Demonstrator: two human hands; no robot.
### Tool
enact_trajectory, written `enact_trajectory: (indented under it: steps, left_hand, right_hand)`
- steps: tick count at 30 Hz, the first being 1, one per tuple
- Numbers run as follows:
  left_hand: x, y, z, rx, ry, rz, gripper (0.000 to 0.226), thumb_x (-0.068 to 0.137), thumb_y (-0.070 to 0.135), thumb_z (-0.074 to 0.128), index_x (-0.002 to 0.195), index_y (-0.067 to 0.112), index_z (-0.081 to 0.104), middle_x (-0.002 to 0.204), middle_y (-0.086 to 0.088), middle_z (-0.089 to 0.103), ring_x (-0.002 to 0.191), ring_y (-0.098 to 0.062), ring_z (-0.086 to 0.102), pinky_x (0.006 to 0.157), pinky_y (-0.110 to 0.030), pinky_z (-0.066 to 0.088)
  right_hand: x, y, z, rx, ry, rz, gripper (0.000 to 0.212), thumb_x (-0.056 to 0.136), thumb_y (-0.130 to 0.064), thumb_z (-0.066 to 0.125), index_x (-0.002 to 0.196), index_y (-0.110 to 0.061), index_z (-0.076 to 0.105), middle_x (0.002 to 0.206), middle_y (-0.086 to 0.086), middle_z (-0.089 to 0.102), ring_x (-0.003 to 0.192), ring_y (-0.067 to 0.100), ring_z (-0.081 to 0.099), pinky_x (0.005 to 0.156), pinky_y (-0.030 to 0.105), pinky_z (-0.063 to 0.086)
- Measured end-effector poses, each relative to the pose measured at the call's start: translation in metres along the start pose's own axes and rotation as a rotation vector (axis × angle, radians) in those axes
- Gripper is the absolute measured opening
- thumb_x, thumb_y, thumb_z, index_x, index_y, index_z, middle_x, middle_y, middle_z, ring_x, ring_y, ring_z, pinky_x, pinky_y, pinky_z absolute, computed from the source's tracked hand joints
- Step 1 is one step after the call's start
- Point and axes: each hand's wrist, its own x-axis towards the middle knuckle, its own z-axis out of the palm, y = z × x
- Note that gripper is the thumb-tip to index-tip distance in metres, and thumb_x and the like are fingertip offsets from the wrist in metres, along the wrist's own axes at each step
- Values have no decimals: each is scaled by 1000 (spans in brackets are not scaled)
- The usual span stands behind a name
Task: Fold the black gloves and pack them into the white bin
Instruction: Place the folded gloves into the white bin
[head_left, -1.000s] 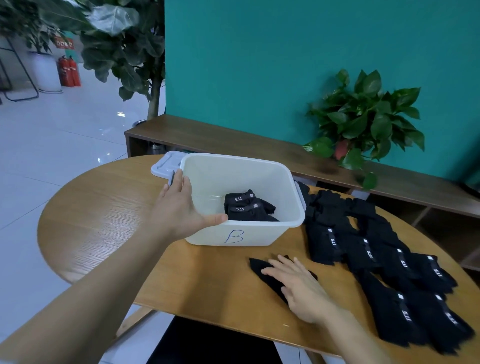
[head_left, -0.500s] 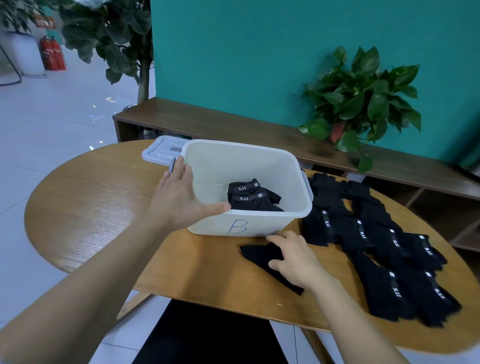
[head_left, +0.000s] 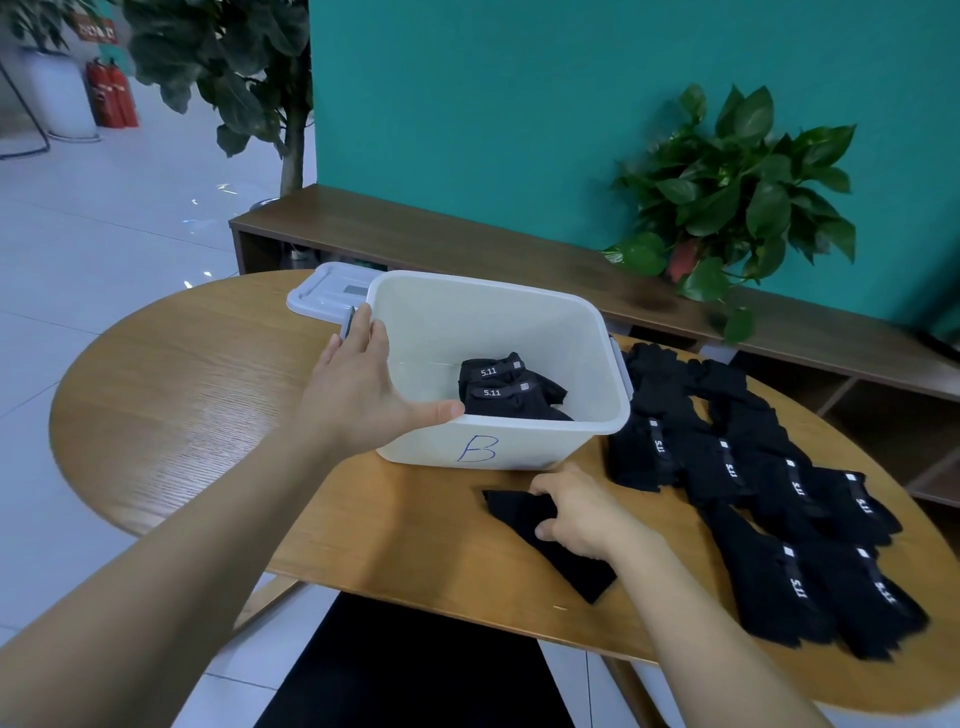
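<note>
A white, smooth-walled plastic bin (head_left: 519, 332) with rounded corners and a blue handwritten "B" on its near wall stands toward the far edge of the round wood-grain table (head_left: 171, 415). Inside it, against the near right corner, lie two folded black fabric gloves (head_left: 506, 389), stacked, each showing a small "5.11" label. The left hand (head_left: 363, 387) grips the bin's near left corner: fingers laid along the outside of the left wall, thumb hooked over the near rim.

Just in front of the bin, near the table's front edge, a flat black glove (head_left: 550, 540) lies spread as a long, soft, matte strip. The right hand (head_left: 582, 512) rests on its middle, fingers curled down and pinching the cloth at its far edge, covering part of it.

Along the table's right edge a row of unfolded black gloves (head_left: 769, 499) overlaps like shingles, white tags and lettered wrist straps showing, the nearest touching the bin's right wall.

Behind the bin, at the far edge, a pale grey plastic lid (head_left: 324, 293) lies flat. Beyond the table runs a low dark wooden bench (head_left: 467, 244) against a teal wall, with a leafy green potted plant (head_left: 727, 192) on it.
</note>
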Motion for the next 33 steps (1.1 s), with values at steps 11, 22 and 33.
enact_trajectory:
  steps: [11,22,33]
  left_hand:
    - [-2,1,-1,9,-5,-1,152,41,104,31,156,10,-1,164,-6,-11,150,-13,-12,122,-37,-1]
    - [-2,-1,-1,-25,1,19,150,42,102,32,156,12,-7,162,0,-19,140,3,-22,121,-31,-5]
    - [1,-5,-2,-41,8,56,145,44,101,31,153,21,-21,157,9,-31,128,11,-40,103,-11,-27]
  right_hand:
    - [-36,18,-3,8,41,-125,26,89,-16,64,82,-37,52,97,-12,40,91,14,49,84,32,47]
    - [-52,-42,-150,-32,288,-514,24,88,-13,67,94,-36,61,101,-11,47,95,15,53,86,38,47]
    - [103,-48,-125,-544,216,-513,32,86,-5,53,116,-12,60,115,8,46,103,30,45,79,37,39]
